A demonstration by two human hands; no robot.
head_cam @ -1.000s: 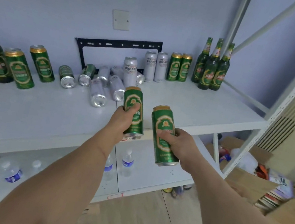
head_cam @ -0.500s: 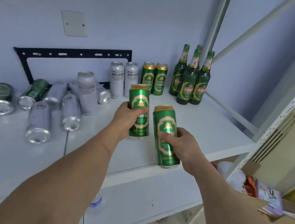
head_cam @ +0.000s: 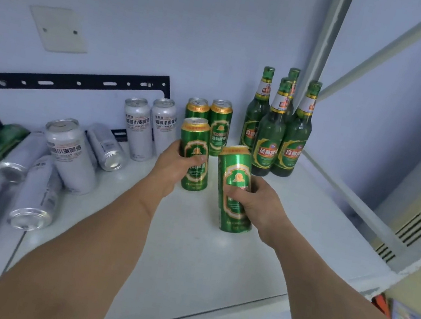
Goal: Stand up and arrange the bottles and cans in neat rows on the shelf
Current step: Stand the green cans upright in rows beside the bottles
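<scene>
While gripped as before, both green cans [head_cam: 195,154] nearer upright pair [head_cam: 209,111].

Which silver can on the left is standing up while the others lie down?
The big silver can in the left pile. It stands up, a bit tilted, with its top showing, while the silver cans around it lie on their sides. The two silver cans by the wall stand apart.

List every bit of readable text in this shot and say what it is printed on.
"WHEAT BEER": small line on the two upright silver cans at the back; their large Chinese lettering is too blurred to quote.
Upright silver can in front: Chinese label, not legible.
Green cans in both hands: fine print unreadable.
Green bottles: red band of Chinese characters, too blurred.
</scene>
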